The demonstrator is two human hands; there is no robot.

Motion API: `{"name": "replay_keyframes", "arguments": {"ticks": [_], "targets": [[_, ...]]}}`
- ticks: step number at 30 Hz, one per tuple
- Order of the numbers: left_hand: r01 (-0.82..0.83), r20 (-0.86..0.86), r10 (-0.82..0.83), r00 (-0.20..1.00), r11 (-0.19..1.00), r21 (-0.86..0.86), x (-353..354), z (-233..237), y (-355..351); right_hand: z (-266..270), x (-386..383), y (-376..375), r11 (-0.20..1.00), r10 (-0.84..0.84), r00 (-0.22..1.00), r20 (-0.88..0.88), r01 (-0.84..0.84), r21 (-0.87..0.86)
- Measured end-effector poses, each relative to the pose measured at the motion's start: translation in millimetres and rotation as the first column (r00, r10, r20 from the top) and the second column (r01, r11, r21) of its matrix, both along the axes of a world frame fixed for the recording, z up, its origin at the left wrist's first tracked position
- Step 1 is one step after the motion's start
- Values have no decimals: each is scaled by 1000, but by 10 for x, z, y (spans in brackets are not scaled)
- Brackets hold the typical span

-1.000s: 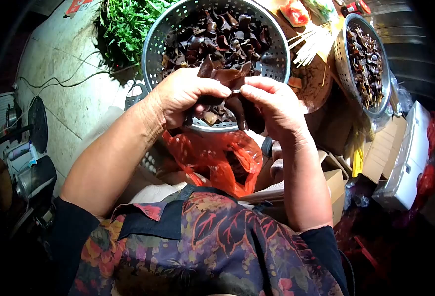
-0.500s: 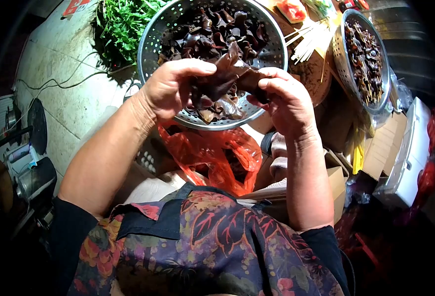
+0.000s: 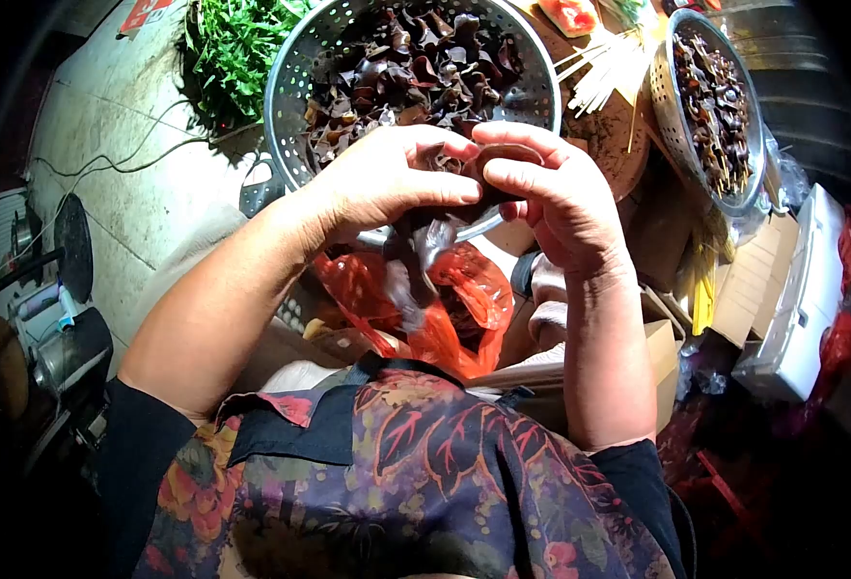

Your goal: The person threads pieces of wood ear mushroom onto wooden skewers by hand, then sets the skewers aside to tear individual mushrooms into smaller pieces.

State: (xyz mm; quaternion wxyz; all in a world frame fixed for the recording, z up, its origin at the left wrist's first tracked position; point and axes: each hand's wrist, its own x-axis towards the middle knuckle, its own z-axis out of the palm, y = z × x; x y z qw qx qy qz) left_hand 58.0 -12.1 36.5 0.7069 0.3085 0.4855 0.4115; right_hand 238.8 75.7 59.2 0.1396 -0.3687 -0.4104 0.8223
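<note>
**Over the large colander's near edge, one dark piece between two hands**

Seen from the head camera, the dark piece, frilled like wood-ear fungus, is held between the left hand and the right hand. Both hands grasp it: the right thumb and forefinger pinch its curled rim, while the left thumb lies across it from the other side. The fingertips of the two hands are close together. Its lower part hangs below them, blurred, in front of the red bag; whether a second piece is folded in with it, I cannot tell.

Two colanders show. The large colander lies just beyond the hands, holding a heap of loose dark pieces, too many and too overlapped to count. The smaller colander, well to the right, holds dark pieces on sticks, also too crowded to count. Between the two colanders lies one fanned bunch of pale sticks, its number unclear. One pile of leafy greens sits left of the large colander, one red bag below it, and one white box at the far right.
</note>
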Motion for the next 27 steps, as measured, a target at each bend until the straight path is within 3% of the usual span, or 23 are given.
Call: {"name": "replay_keyframes", "arguments": {"ticks": [1, 2, 3, 4, 5, 7, 12, 16, 19, 20, 22, 24, 27], "targets": [[4, -193, -12, 981, 999, -44, -13, 0, 14, -4, 7, 5, 1000, -29, 1000, 6, 29, -6], [-28, -198, 22, 980, 999, -27, -15, 16, 14, -26, 28, 27, 999, -32, 999, -27, 31, -37], [-60, -203, 56, 978, 998, -9, -14, 46, 18, -26, 26, 29, 999, -34, 999, -27, 33, -36], [-122, -115, 110, 987, 987, -104, 6, 35, 27, -27, 16, 22, 996, -62, 997, -51, 59, -68], [-157, -165, 153, 974, 987, -13, 7, -8, 32, -29, 6, 15, 991, -92, 993, -73, 84, -102], [-253, -73, 255, 964, 967, 35, 32, -70, 31, -80, -2, -29, 992, -87, 991, -105, 77, -97], [-297, -61, 302, 951, 952, 79, 126, -77, 35, -216, 8, -61, 981, -175, 984, 36, 178, -72], [-265, -45, 268, 962, 963, 55, 105, -107, 44, -153, -23, -91, 983, -153, 986, 67, 144, 117], [-168, -67, 171, 983, 985, 41, 87, -83, 58, -131, -62, -142, 973, -192, 979, 74, 179, 147], [-148, -89, 148, 985, 989, 12, 84, -74, 65, -204, -21, -120, 967, -135, 985, 105, 108, 230], [-130, -111, 127, 986, 991, -21, 67, -56, 83, -191, -34, -138, 962, -132, 984, 116, 99, 254], [-61, -272, 66, 960, 998, 25, 47, -27, 100, -173, -42, -158, 957, -127, 984, 126, 88, 277], [-63, -237, 65, 969, 998, 17, 70, 59, 77, -134, -40, -163, 965, -120, 988, 97, 93, 246]]}}
